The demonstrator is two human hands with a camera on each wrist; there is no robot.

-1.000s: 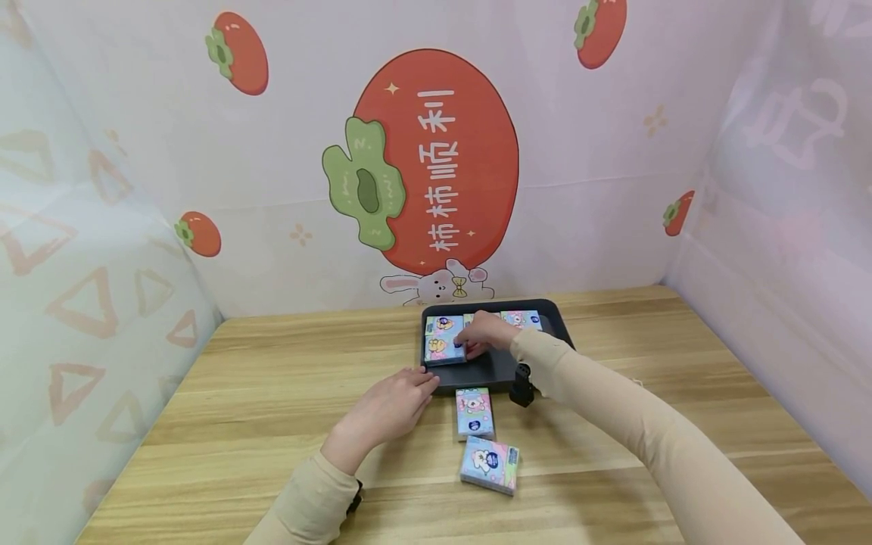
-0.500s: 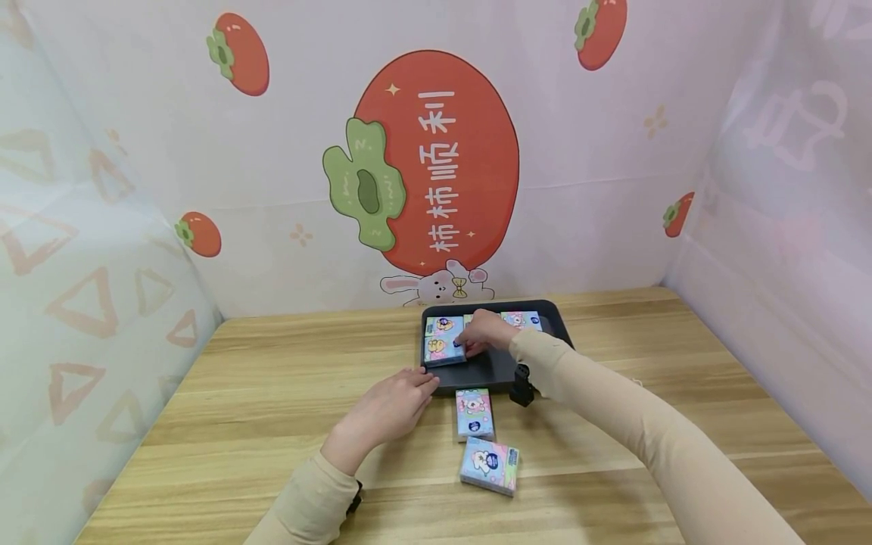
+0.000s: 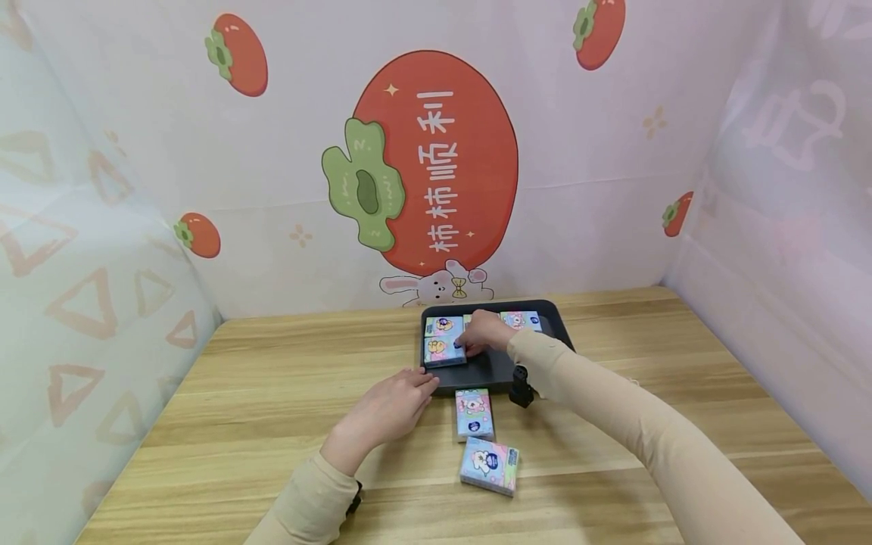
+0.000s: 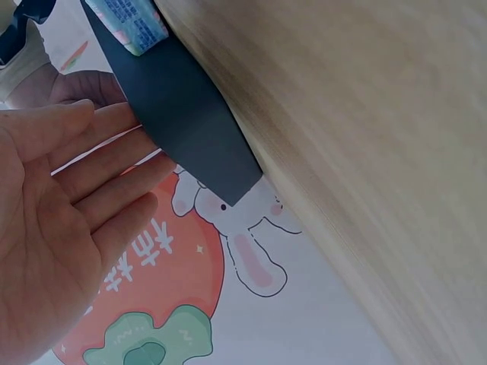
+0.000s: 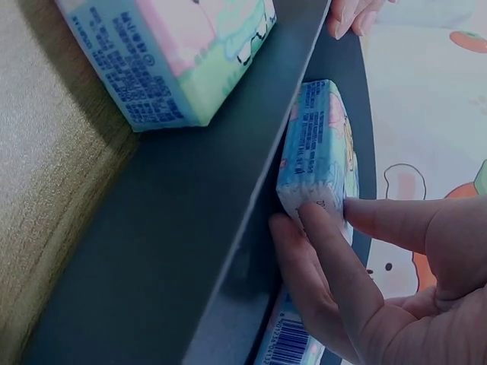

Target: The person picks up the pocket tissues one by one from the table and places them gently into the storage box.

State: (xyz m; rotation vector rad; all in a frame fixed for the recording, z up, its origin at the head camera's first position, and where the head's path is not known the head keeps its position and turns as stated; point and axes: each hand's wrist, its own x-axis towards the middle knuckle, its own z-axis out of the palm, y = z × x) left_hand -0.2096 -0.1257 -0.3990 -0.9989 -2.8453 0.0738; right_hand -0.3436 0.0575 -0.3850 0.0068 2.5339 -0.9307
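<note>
A dark grey tray lies at the back of the table and bears several small, colourful tissue packs. My right hand reaches into it and pinches the right end of the tissue pack at the front left. In the right wrist view, the thumb and index finger meet at that tissue pack's end. My left hand touches the tray's front left corner; its fingers look straight in the left wrist view, against the tray wall. The right hand partly hides another pack in the back row.
Two more tissue packs lie on the wooden table in front of the tray: an upright-turned pack by its front wall and a slanted pack nearer me. Behind the tray hangs a printed cloth, with cloth on both sides too.
</note>
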